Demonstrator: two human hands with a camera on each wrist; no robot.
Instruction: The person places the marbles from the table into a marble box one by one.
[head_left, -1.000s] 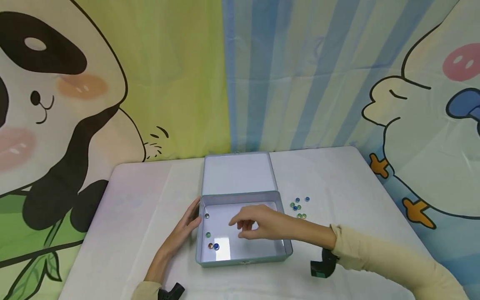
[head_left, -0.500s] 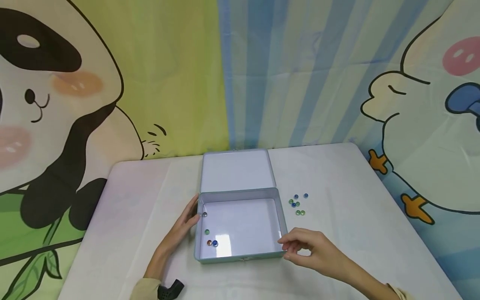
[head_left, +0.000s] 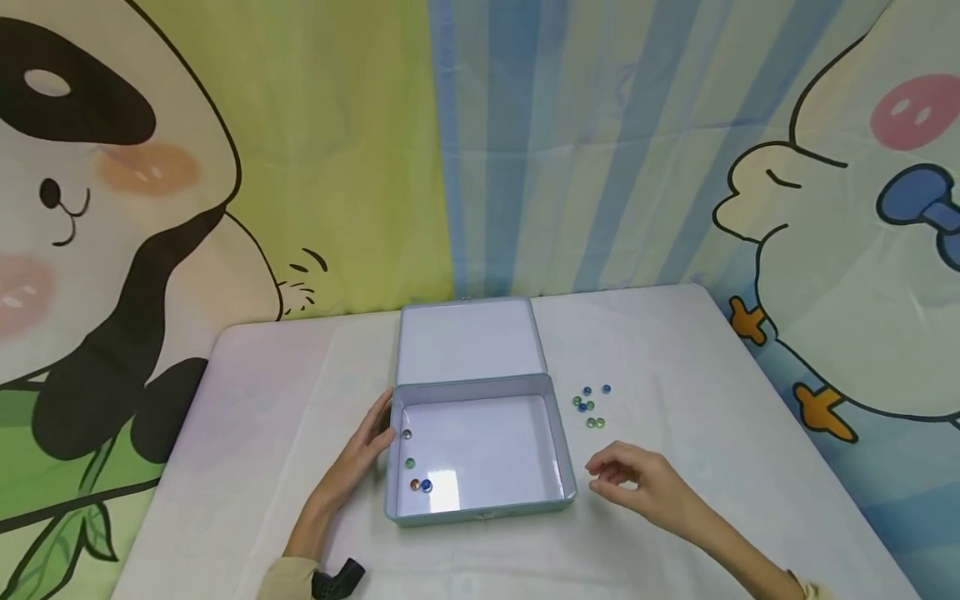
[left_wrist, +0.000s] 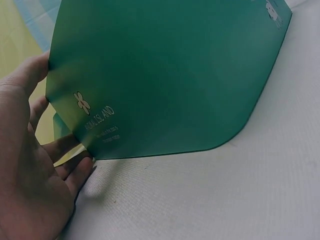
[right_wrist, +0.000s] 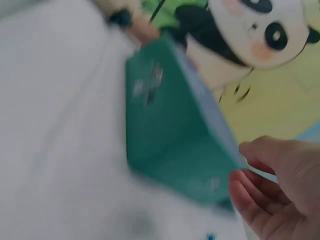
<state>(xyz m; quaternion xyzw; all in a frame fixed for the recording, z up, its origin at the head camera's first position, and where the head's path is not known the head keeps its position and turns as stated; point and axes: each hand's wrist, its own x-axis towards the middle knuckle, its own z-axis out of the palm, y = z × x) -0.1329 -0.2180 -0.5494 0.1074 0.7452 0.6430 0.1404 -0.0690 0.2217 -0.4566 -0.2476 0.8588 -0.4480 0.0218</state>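
Note:
A hinged metal tin box (head_left: 480, 518) lies with its lid (head_left: 471, 342) folded back; its outside is green in the left wrist view. Along the inner left side sit several glass marbles, among them a green marble (head_left: 409, 463), an orange marble (head_left: 415, 484) and a blue marble (head_left: 426, 486). My left hand (head_left: 360, 458) rests against the box's left wall, fingers touching the green side (left_wrist: 160, 85). Just right of the box hovers my right hand (head_left: 637, 483), fingers loosely bent, nothing visible between thumb and fingertips. Several blue and green marbles (head_left: 590, 406) lie beyond it.
A white cloth (head_left: 300, 392) covers the table. Behind it hangs a curtain (head_left: 360, 167) printed with a panda and striped panels. The box's right wall (head_left: 561, 442) stands between my right hand and the marbles inside.
My right hand has withdrawn from over the box, passing its right front corner, to the tabletop side on the right. My left hand stays at the left wall.

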